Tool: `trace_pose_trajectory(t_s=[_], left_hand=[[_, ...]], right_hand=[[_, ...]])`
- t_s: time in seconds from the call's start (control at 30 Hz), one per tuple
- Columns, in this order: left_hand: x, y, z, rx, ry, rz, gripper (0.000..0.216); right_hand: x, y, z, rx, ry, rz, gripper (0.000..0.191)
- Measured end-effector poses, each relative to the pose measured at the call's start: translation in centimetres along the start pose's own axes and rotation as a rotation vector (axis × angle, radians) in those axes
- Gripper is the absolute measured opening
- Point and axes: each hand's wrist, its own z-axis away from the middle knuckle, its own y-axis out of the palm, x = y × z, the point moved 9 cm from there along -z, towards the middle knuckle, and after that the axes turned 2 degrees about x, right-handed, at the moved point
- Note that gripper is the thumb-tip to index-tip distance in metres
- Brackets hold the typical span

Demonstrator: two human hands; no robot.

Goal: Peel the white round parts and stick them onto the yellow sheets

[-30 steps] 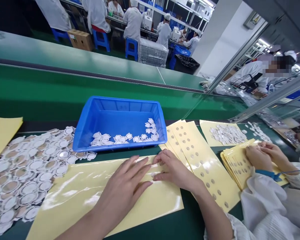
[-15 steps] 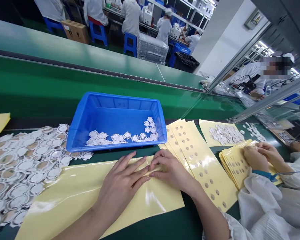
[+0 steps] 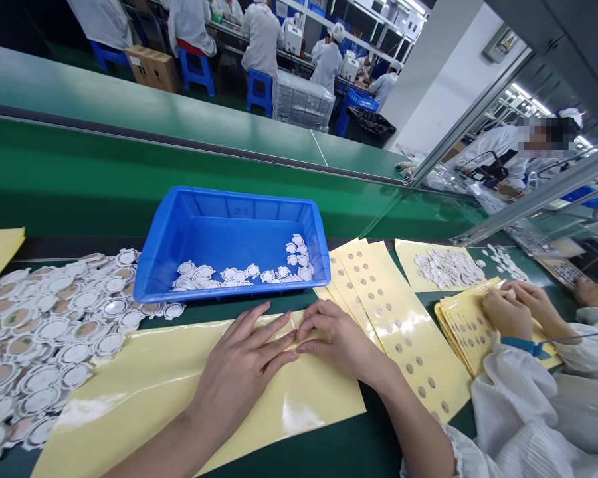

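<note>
A glossy yellow paper sheet [image 3: 144, 378] lies across the green tabletop before me. My left hand [image 3: 239, 365] rests flat on it, fingers stretched out and pointing right. Close against those fingertips, my right hand [image 3: 339, 342] is closed in a pinch on a raised crease of the sheet. Its fingers hide whatever else may be in the pinch. White ring-shaped pieces with round centres [image 3: 54, 328] are heaped at the left and overlap the sheet's edge. Just beyond my hands stands a blue plastic bin [image 3: 234, 199] with similar small white pieces inside.
Yellow sheets with rows of grey dots [image 3: 403, 332] lie to the right. A co-worker's hands [image 3: 515, 309] work over a stack of dotted yellow sheets [image 3: 461, 325]. Behind that is a pile of small white pieces [image 3: 448, 269]. A green ledge [image 3: 179, 126] runs along the back.
The view has shifted very slightly. Both my hands hold the same pose on the sheet, and the co-worker's fingers have moved a little.
</note>
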Motion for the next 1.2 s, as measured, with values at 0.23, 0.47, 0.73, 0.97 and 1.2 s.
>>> trace_pose_trajectory(t_s=[0.23, 0.47, 0.73, 0.97, 1.2], left_hand=[[0.0, 0.3, -0.1, 0.017, 0.037, -0.026, 0.04], [-1.1, -4.9, -0.4, -0.223, 0.081, 0.041, 0.019], [9.7, -4.7, -8.8, 0.395, -0.401, -0.138, 0.021], [11.1, -1.8, -10.8, 0.552, -0.367, -0.106, 0.016], [10.8, -0.9, -10.4, 0.593, -0.345, 0.008, 0.011]], right_hand=[[0.4, -0.1, 0.0, 0.023, -0.022, -0.031, 0.003], [0.1, -1.2, -0.1, 0.009, 0.097, -0.262, 0.025], [-0.3, -1.2, -0.3, -0.023, 0.139, -0.252, 0.023], [-0.3, -1.3, -0.3, -0.04, 0.128, -0.272, 0.019], [-0.5, -1.4, -0.3, -0.065, 0.163, -0.29, 0.021]])
